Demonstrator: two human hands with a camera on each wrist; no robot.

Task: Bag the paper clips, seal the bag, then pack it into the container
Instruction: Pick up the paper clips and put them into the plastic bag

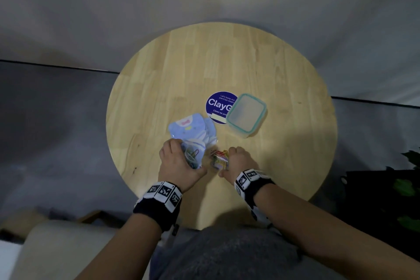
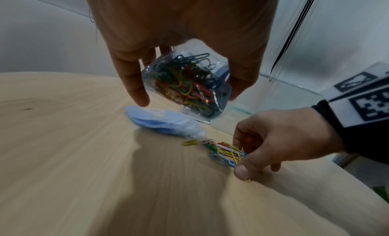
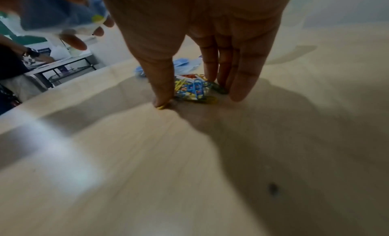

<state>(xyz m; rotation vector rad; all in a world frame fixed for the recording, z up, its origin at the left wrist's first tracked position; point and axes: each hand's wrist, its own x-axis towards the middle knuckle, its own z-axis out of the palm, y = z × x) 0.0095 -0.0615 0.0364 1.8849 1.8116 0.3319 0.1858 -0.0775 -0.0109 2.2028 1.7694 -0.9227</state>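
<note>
In the left wrist view my left hand (image 2: 189,96) grips a clear zip bag (image 2: 185,85) stuffed with coloured paper clips and holds it above the table. A loose pile of paper clips (image 2: 225,151) lies on the wood just right of it. My right hand (image 3: 191,95) rests on the table with its thumb and fingers pinching that pile (image 3: 193,88) from both sides. In the head view the bag (image 1: 193,154) and the pile (image 1: 219,158) sit side by side near the front edge. The clear container (image 1: 246,115), with a teal-rimmed lid, stands further back on the right.
A stack of light blue printed bags (image 1: 193,128) lies just behind my left hand. A round blue sticker (image 1: 217,103) lies on the round wooden table (image 1: 284,75), partly under the container. A person's lap is below the table's near edge, with dark plant leaves at the far right.
</note>
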